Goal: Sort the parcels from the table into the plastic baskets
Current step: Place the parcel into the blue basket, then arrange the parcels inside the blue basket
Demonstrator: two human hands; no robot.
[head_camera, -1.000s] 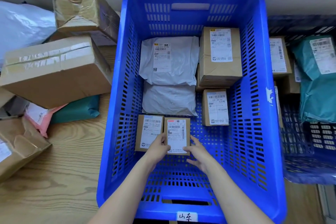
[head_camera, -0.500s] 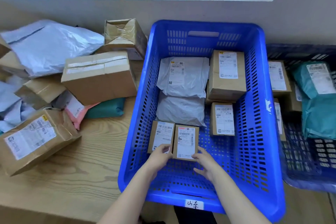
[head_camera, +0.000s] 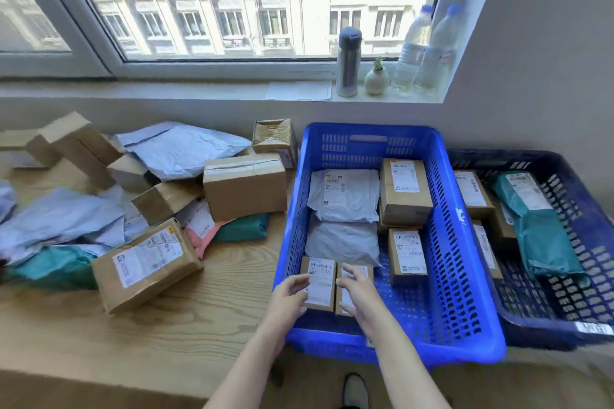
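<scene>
- The left hand is low in the frame's middle, at the near left corner of the bright blue basket. Its fingers are loosely bent against the left edge of a small labelled box; I cannot tell whether they grip it.
- The right hand lies over a second small box just right of the first. Its fingers are straight and released, resting on the label.
- The two small boxes sit side by side, touching, on the basket floor.
- Further up in the same basket lie two white mailer bags and, to their right, two brown cartons.
- A dark blue basket at the right edge holds a teal bag and brown boxes.
- At the left, the wooden surface carries unsorted parcels: a labelled carton, a taped box and grey bags.
- On the windowsill, upper right, stand a flask and water bottles.
</scene>
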